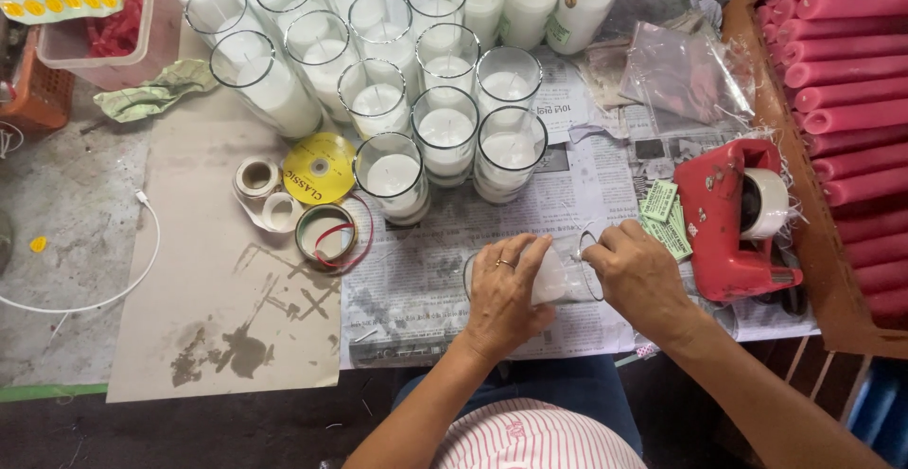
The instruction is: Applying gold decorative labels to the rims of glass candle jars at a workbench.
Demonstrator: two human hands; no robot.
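Observation:
My left hand [503,291] wraps around a glass candle jar [560,278] that lies on its side over the newspaper [416,280]. The jar holds white wax. My right hand [636,272] pinches at the jar's open rim on the right. A ring shows on my left hand. Just beyond my hands stands a group of several upright glass jars with white wax [446,133].
A red tape dispenser [733,216] with a white roll sits right of my hands, green slips [664,216] beside it. Pink candles [846,81] fill a wooden tray at right. Tape rolls [326,233], a yellow disc [320,168] and a white cable [113,289] lie left.

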